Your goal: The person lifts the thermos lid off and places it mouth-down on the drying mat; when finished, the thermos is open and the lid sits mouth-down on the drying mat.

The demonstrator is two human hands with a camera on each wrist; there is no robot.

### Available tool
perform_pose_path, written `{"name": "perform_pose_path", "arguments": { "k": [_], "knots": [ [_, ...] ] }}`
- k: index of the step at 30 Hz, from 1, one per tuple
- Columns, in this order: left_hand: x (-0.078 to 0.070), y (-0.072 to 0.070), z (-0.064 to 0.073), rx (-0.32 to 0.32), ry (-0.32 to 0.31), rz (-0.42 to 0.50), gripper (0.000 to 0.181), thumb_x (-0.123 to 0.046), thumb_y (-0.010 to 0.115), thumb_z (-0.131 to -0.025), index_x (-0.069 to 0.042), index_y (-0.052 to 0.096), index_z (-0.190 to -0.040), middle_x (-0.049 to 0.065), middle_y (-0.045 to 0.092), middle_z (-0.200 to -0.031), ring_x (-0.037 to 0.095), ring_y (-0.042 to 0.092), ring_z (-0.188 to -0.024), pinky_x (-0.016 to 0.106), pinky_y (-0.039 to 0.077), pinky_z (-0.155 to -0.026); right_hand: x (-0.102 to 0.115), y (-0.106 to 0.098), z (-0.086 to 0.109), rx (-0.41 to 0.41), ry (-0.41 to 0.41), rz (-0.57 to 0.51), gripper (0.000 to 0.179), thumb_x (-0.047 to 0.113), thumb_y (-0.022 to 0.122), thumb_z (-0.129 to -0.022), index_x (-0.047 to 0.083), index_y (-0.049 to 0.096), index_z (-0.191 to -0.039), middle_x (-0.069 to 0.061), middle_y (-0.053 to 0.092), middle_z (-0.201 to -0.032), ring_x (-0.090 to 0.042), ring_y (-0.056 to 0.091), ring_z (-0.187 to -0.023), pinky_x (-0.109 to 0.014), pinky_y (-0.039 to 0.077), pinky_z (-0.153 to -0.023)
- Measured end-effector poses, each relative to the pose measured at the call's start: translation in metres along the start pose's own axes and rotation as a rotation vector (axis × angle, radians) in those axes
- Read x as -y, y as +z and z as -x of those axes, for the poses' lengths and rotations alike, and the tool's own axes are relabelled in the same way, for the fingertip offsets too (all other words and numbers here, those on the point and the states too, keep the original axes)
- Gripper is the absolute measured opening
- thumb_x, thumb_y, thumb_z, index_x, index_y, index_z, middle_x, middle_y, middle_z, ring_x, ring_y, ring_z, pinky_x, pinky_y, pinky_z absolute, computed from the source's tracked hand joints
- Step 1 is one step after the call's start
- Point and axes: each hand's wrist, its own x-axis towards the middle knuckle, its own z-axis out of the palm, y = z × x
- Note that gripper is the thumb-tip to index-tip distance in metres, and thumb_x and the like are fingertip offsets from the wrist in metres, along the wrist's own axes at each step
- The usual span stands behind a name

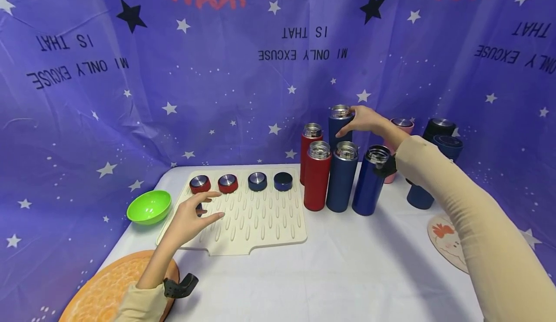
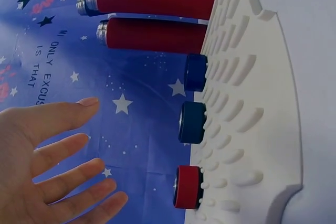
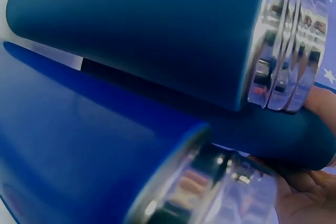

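Note:
My right hand (image 1: 366,119) grips a navy thermos bottle (image 1: 338,128) near its bare steel neck, at the back of a group of lidless bottles. In the right wrist view, fingers (image 3: 310,195) wrap that bottle behind two nearer ones. In front stand a red bottle (image 1: 316,182), a navy bottle (image 1: 342,184) and a bright blue bottle (image 1: 367,187); another red bottle (image 1: 305,150) is behind. My left hand (image 1: 188,220) hovers over the cream ridged mat (image 1: 260,223), fingers spread and holding nothing. Along the mat's back lie red lids (image 1: 228,184), a navy lid (image 1: 257,182) and a blue lid (image 1: 283,182).
A green bowl (image 1: 149,207) sits left of the mat, with a round orange mat (image 1: 108,283) nearer. At right stand a pink bottle (image 1: 402,125), a black bottle (image 1: 438,128) and another navy bottle (image 1: 420,197), partly behind my sleeve. A round coaster (image 1: 445,240) lies nearby.

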Motion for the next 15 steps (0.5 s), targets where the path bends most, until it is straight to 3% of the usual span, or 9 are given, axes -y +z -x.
{"name": "perform_pose_path", "arguments": {
  "k": [7, 15],
  "knots": [
    [-0.0003, 0.0034, 0.0001, 0.013, 0.016, -0.003, 0.050, -0.021, 0.082, -0.077, -0.010, 0.063, -0.123, 0.008, 0.063, -0.122, 0.034, 0.059, -0.109, 0.048, 0.055, -0.081, 0.0005, 0.0013, -0.0017, 0.020, 0.021, 0.020, 0.109, 0.031, 0.083, -0.074, -0.009, 0.016, -0.149, -0.029, 0.036, -0.143, -0.043, 0.031, -0.134, -0.057, 0.029, -0.108],
    [0.0003, 0.0056, 0.0013, 0.032, 0.016, -0.004, 0.050, -0.021, 0.082, -0.078, -0.011, 0.064, -0.123, 0.005, 0.063, -0.123, 0.029, 0.060, -0.108, 0.045, 0.056, -0.081, -0.0052, 0.0062, -0.0031, 0.019, 0.013, 0.068, 0.077, 0.029, 0.081, -0.075, -0.009, 0.044, -0.131, -0.026, 0.054, -0.121, -0.040, 0.048, -0.114, -0.055, 0.039, -0.100]
  ]
}}
